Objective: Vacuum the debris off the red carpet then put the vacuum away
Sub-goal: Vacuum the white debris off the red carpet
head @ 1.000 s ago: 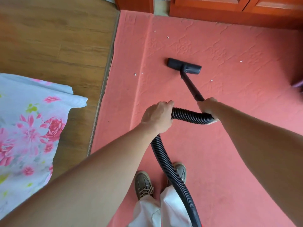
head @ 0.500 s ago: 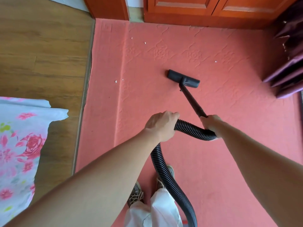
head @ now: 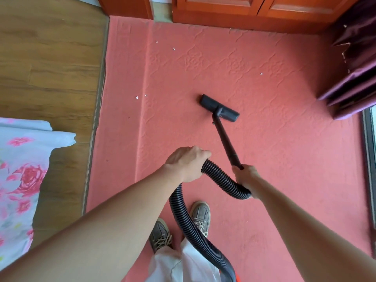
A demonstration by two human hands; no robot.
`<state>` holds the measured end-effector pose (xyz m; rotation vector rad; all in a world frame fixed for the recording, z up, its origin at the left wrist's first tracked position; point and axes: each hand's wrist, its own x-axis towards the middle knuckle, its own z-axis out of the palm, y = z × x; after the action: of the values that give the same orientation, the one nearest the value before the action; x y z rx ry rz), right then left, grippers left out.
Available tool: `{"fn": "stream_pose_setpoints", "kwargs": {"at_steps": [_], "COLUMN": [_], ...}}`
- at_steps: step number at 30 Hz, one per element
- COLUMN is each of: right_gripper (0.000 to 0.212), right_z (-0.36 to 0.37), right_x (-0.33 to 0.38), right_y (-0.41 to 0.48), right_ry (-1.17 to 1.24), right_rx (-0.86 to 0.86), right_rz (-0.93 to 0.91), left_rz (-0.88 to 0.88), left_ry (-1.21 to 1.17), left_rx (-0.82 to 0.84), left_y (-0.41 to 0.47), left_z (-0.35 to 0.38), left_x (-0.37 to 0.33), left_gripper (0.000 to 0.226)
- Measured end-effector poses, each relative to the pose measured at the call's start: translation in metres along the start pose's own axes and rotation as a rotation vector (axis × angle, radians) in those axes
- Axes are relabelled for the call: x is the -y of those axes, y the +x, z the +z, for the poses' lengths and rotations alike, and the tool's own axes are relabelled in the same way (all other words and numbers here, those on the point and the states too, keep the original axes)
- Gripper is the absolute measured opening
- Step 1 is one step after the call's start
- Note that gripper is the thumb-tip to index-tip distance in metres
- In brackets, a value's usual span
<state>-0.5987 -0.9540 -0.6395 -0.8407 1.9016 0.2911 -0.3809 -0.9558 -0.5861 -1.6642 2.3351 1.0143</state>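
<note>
Both hands grip the vacuum: left hand [head: 188,163] curled over the hose [head: 221,178], right hand [head: 247,180] wrapped round the wand [head: 225,139] base. Nozzle [head: 218,107] sits flat on the carpet [head: 284,159], near its middle. Debris [head: 136,97] lies toward the left edge, with more specks near the far edge. Steer the nozzle left in slow, overlapping strokes, flat to the pile. Hold hose slack clear of the shoes [head: 200,215].

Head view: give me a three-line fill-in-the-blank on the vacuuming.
The left hand grips the black ribbed ____.
The right hand holds the wand, whose floor head sits on the ____ carpet.
The two scraps nearest the wooden floor lie to the floor head's ____.
Missing: hose; red; left.
</note>
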Motion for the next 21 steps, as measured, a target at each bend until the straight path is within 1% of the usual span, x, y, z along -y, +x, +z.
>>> {"fn": "stream_pose_setpoints", "kwargs": {"at_steps": [4, 7, 12, 14, 17, 19, 21], "right_gripper": [0.035, 0.031, 0.028, 0.027, 0.032, 0.038, 0.044], "right_z": [0.004, 0.015, 0.074, 0.102, 0.135, 0.147, 0.158], "right_x": [0.023, 0.05, 0.089, 0.105, 0.141, 0.167, 0.196], "right_y": [0.002, -0.004, -0.034, -0.047, -0.058, -0.056, -0.049], "right_ry": [-0.07, -0.118, -0.319, -0.382, -0.489, -0.558, -0.594], "right_rx": [-0.045, -0.022, 0.039, 0.054, 0.077, 0.07, 0.038], "right_rz": [-0.097, -0.184, -0.421, -0.487, -0.523, -0.492, -0.453], "left_rz": [-0.054, -0.112, -0.22, -0.281, -0.393, -0.455, -0.515], "left_ry": [-0.042, -0.077, -0.116, -0.131, -0.157, -0.196, -0.236], "left_rx": [-0.04, -0.094, -0.147, -0.175, -0.227, -0.264, -0.315], "left_y": [-0.015, -0.036, -0.093, -0.121, -0.155, -0.165, -0.171], "left_z": [0.002, 0.001, 0.002, 0.006, 0.005, 0.002, 0.0], "left_x": [0.014, 0.033, 0.078, 0.098, 0.123, 0.133, 0.142], "left_gripper": [0.021, 0.022, 0.024, 0.025, 0.021, 0.016, 0.017]}}
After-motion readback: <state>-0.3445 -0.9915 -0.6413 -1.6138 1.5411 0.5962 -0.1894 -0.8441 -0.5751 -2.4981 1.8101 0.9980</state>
